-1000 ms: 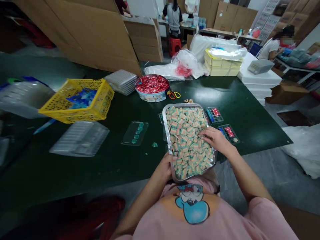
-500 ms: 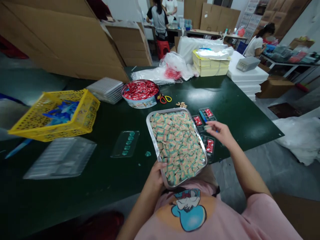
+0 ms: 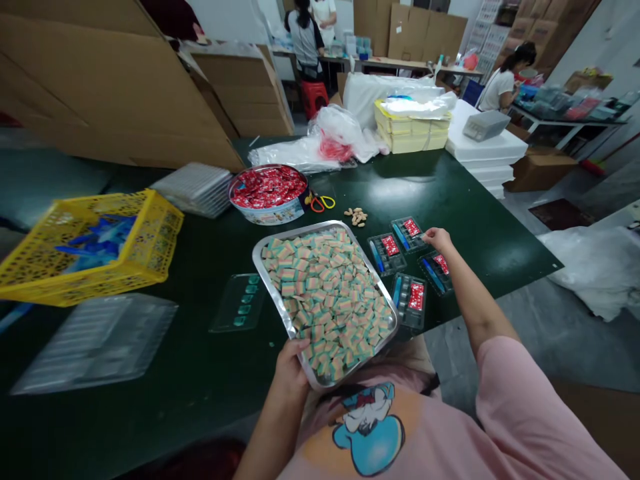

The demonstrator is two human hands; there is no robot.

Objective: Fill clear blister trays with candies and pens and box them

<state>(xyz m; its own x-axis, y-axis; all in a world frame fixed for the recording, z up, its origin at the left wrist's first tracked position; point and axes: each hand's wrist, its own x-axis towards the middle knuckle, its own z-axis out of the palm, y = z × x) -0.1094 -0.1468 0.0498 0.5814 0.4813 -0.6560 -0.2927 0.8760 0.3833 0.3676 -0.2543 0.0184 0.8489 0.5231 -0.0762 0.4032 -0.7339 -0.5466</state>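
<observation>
Steady the tray [image 3: 274,297] with the left hand [image 3: 291,365]: thumb over the near left rim, fingers wrapped below and mostly out of sight, gripping the wall. Hold level, given the striped pieces [image 3: 325,293] heaped loose inside and close to the rim in places.

Right of the tray, mind four clear packs [image 3: 404,305] set close together. At the right edge of the far pack [image 3: 409,238]: right hand [image 3: 437,239], fingers drawn together at the tips, too small to tell whether pinching anything. Let go low and gently, to avoid nudging the blue stick [image 3: 401,236] or the red packet [image 3: 411,227] in the same pack. Lift straight up before swinging back toward the tray; mind also the pack farthest right of the tray, partly under the forearm.

For edges, watch the near one of the counter [image 3: 480,213], close to the tray's near end and to the nearest pack. For moving room, use the wide green stretch right of the tray, past the packs. Avoid pushing the tray forward, toward the tan bits [image 3: 356,217] just beyond, with scissors [image 3: 323,203] and tin [image 3: 273,216] farther back.
</observation>
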